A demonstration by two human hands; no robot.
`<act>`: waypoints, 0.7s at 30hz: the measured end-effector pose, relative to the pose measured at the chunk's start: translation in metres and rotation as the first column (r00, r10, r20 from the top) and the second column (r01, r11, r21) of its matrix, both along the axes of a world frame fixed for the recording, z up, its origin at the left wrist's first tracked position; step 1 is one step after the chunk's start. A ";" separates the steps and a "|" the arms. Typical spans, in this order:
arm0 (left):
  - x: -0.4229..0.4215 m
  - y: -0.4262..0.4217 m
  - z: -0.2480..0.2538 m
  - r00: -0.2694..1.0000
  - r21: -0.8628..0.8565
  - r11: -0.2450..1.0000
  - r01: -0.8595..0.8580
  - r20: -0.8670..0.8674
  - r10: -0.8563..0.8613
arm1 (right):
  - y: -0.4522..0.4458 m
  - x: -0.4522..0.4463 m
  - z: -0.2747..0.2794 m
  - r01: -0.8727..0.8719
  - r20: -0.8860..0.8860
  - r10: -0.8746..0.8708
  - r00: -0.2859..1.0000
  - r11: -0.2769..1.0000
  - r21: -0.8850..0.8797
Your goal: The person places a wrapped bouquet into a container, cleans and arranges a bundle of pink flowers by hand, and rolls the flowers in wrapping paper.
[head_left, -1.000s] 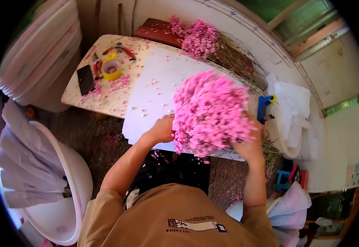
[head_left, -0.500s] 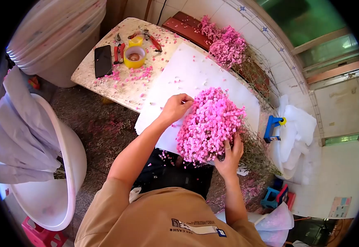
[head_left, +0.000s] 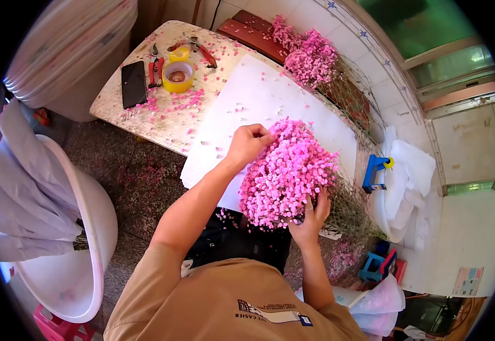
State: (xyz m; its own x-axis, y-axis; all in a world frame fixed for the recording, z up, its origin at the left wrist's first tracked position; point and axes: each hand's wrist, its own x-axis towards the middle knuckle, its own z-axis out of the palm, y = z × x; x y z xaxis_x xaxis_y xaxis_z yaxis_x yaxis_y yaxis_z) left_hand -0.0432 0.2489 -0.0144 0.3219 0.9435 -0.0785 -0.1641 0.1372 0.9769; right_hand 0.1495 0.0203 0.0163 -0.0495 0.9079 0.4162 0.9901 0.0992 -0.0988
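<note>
A thick, rounded bunch of small pink flowers [head_left: 287, 173] stands over the white paper sheets at the table's near edge, its stems trailing off to the right. My right hand [head_left: 311, 219] is wrapped around the lower right side of the bunch, a ring on one finger. At the upper left edge of the blossoms, my left hand [head_left: 249, 145] has thumb and fingers pinched together, touching the flower heads. What lies between those fingertips is too small to make out. The white paper [head_left: 247, 94] carries several loose petals.
On the table [head_left: 117, 105] lie a black phone [head_left: 134, 84], red-handled pruners [head_left: 156, 71], pliers [head_left: 206, 55] and a tape roll [head_left: 178, 77]. More pink flowers [head_left: 310, 59] rest behind. A white tub [head_left: 97, 227] with wrapped bunches stands left; a blue tape dispenser [head_left: 375, 173] sits right.
My left hand has moved slightly right and up, further against the blossoms, still pinched. The bunch and my right hand have shifted slightly left. The whole view has also shifted a little.
</note>
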 end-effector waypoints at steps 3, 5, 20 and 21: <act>-0.015 -0.003 0.009 0.977 -0.132 0.991 -0.001 0.213 0.029 | -0.001 -0.001 -0.002 0.003 -0.009 -0.003 1.000 1.000 0.010; -0.022 -0.006 0.016 0.919 -0.254 0.965 0.067 0.393 0.039 | 0.000 -0.002 -0.004 0.001 -0.017 -0.001 1.000 1.000 0.015; 0.009 0.010 0.029 0.906 0.268 0.961 0.068 -0.420 0.053 | -0.004 -0.001 -0.016 0.011 0.021 -0.013 1.000 0.998 0.069; 0.011 0.010 0.028 0.906 0.269 0.961 0.068 -0.420 0.054 | -0.004 -0.001 -0.017 0.012 0.025 -0.014 1.000 0.997 0.070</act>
State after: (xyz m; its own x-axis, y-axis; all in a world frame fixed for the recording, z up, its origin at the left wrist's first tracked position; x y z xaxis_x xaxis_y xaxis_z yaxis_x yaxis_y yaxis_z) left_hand -0.0325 0.2593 0.0134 0.3227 0.9452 0.0502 0.2687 -0.1423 0.9526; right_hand 0.1490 0.0159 -0.0008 -0.0492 0.8771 0.4778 0.9935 0.0920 -0.0666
